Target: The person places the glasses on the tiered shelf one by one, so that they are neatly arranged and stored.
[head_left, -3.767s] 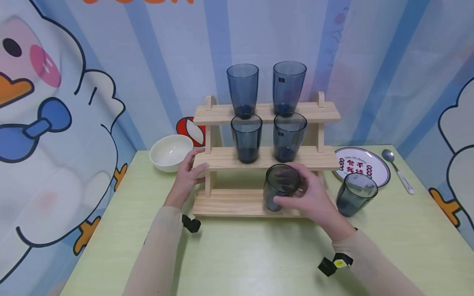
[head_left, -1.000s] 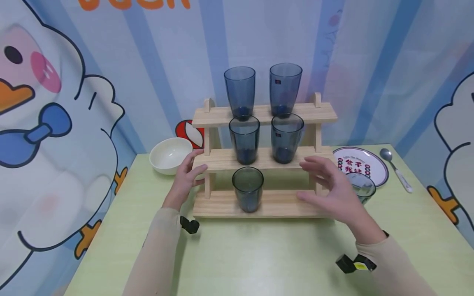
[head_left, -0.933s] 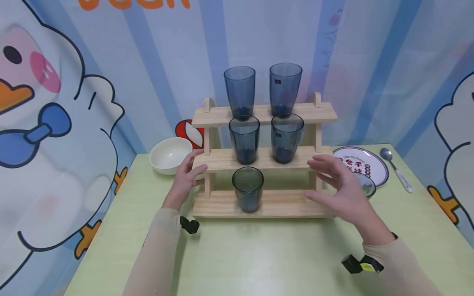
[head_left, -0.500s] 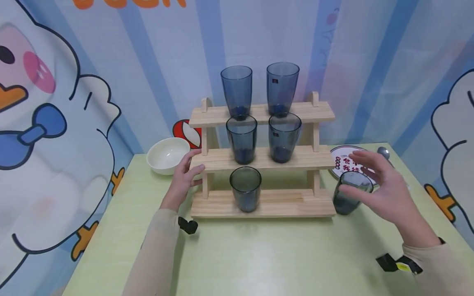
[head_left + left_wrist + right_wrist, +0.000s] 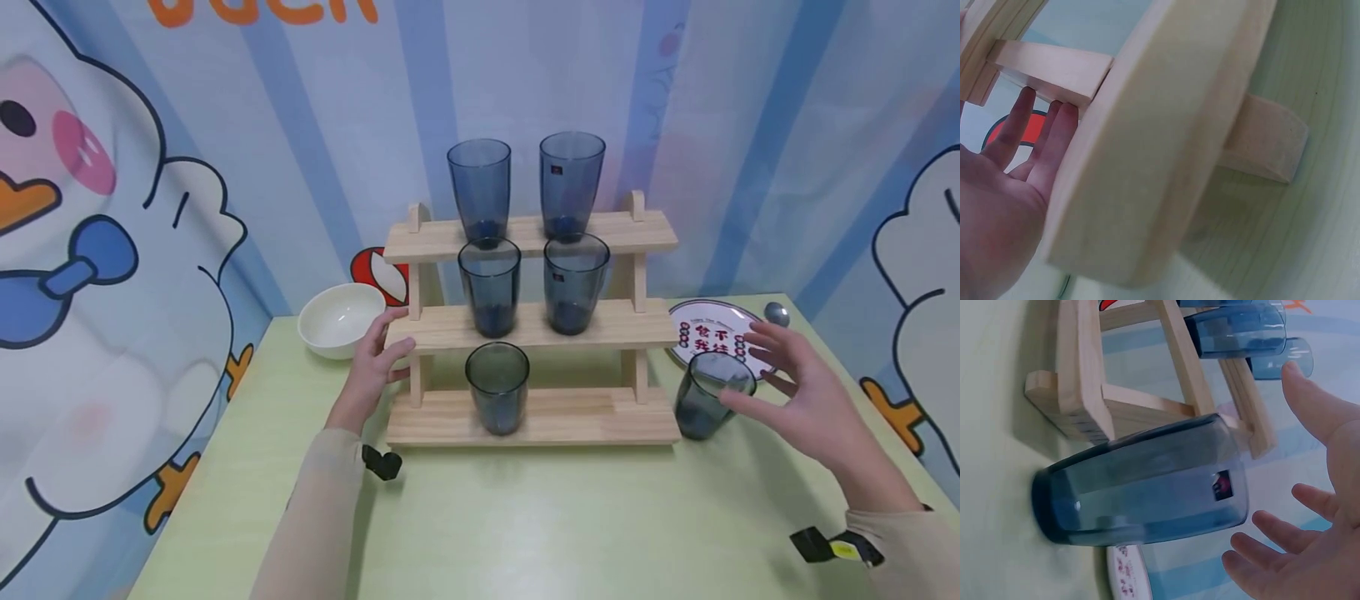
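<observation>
A three-tier wooden display rack [image 5: 585, 415] stands on the table. My left hand [image 5: 366, 367] holds the left end of its middle shelf, thumb at the front edge; in the left wrist view the fingertips touch a side post [image 5: 1054, 62]. One smoky blue glass tumbler [image 5: 498, 400] is on the bottom shelf, left of centre. Another tumbler [image 5: 697, 408] stands upright on the table just right of the rack. Beside it my right hand [image 5: 813, 400] is spread, holding nothing; in the right wrist view its fingers lie just past that tumbler's rim [image 5: 1244, 487].
Two tumblers [image 5: 489, 292] stand on the middle shelf and two taller ones [image 5: 480, 187] on the top shelf. A white bowl [image 5: 341, 321] is at the back left. Behind the right tumbler lie a printed plate [image 5: 686, 317] and a spoon [image 5: 777, 313]. A cartoon curtain [image 5: 337, 125] hangs behind.
My right hand slid a tumbler left along the bottom shelf, let it go, and moved right to the tumbler on the table. My left hand stays at the rack.
</observation>
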### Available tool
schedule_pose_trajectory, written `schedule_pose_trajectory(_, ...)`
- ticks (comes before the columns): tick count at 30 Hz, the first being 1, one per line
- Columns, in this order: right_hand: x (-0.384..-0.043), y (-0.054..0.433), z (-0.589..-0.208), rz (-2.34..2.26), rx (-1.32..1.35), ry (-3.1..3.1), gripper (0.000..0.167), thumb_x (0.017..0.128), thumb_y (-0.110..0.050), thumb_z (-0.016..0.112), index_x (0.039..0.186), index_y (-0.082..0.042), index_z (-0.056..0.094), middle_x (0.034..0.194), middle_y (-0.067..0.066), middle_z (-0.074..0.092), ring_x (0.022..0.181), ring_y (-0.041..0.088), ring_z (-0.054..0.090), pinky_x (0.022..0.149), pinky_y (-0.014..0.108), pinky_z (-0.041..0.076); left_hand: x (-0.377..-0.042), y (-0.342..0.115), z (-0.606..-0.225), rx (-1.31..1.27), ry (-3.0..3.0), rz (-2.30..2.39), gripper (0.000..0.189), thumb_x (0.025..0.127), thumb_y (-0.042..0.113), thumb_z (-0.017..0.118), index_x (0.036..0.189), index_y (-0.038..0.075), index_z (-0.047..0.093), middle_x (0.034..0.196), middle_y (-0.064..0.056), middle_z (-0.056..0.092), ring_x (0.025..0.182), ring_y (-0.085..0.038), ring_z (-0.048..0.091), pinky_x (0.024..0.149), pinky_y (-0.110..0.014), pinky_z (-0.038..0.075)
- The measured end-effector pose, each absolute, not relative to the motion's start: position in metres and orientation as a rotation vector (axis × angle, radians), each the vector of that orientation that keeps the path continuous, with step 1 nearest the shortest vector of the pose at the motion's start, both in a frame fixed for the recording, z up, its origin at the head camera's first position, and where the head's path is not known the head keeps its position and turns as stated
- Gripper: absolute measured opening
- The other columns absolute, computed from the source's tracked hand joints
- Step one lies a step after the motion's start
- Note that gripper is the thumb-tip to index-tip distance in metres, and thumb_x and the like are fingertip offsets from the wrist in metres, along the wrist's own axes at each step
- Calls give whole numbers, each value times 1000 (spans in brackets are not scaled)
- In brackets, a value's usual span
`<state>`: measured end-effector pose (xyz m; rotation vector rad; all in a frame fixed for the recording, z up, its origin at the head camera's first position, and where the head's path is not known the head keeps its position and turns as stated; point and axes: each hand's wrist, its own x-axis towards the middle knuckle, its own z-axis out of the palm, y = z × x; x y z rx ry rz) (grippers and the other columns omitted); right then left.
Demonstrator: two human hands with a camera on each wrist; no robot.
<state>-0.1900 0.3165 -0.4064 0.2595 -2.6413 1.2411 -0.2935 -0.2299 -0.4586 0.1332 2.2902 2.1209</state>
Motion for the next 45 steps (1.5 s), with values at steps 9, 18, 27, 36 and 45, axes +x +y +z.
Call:
schedule_pose_trajectory(9,-196,320,-434,1396,208,-2722,103,93,-24,83,168,-9,14,162,31,34,140,58,39,112,63,41,-293,-230,-459,154,2303,2131,55,103,31,67,153,30,46,158,-9,45,134,-39,51,102,-66,51)
schedule_pose_trajectory(18,-195,315,-453,1491,161,-2686,98,94,-24,82,166,-8,17,152,30,44,136,52,46,87,3,45,-290,-229,-460,158,2302,2138,55,103,30,67,154,28,45,158,-10,45,133,-39,52,102,-67,51)
schedule_pose_trajectory(27,-195,312,-464,1538,225,-2549,89,94,-14,81,164,-12,27,137,-2,54,116,-10,50,89,5,47,-289,-228,-460,177,2302,2139,55,104,30,66,155,28,44,157,-10,46,133,-39,52,102,-67,51)
schedule_pose_trajectory(36,-198,312,-470,1570,254,-2490,84,95,-9,79,162,-14,30,130,-13,58,116,-6,56,89,5,47,-290,-228,-461,178,2297,2147,55,104,29,67,154,29,45,157,-10,46,133,-39,52,101,-67,51)
schedule_pose_trajectory(45,-198,313,-471,1551,199,-2503,84,95,-12,79,163,-21,32,128,-14,60,116,-5,57,88,4,45,-289,-229,-459,165,2291,2150,55,103,28,67,154,29,45,156,-11,47,133,-39,53,101,-66,51)
